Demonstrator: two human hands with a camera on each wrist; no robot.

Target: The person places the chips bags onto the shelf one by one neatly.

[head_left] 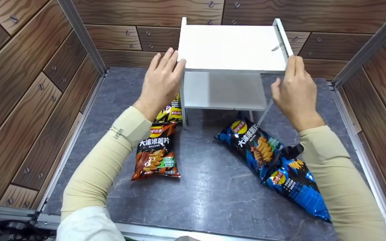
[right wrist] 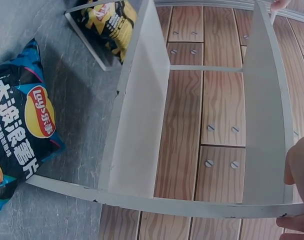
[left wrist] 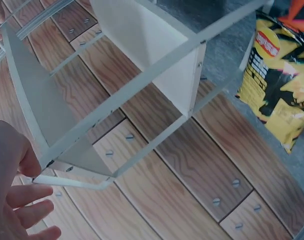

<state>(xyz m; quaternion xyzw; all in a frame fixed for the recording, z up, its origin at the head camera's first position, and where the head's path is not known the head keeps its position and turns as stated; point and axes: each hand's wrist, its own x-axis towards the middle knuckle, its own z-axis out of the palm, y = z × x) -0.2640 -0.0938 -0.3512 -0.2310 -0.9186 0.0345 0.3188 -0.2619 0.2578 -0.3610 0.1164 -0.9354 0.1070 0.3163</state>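
Note:
A white two-tier shelf rack (head_left: pixel 230 48) stands at the back of the grey floor. My left hand (head_left: pixel 163 78) rests against the left front corner of its top board, fingers mostly straight. In the left wrist view, that hand (left wrist: pixel 14 185) has its fingers spread around the corner of the frame. My right hand (head_left: pixel 297 90) grips the right front corner, fingers over the side rail, thumb below the board. The right wrist view shows those fingers (right wrist: pixel 292 222) on both sides of the rail. The lower board (head_left: pixel 224 90) bears nothing.
An orange-and-black chip bag (head_left: pixel 156 150) lies front left, with a yellow one (head_left: pixel 171 112) behind it, partly hidden by my left arm. Two blue chip bags (head_left: pixel 251 144) (head_left: pixel 297 187) lie to the right, one partly under my right forearm. Wood-patterned walls (head_left: pixel 156 13) surround the floor.

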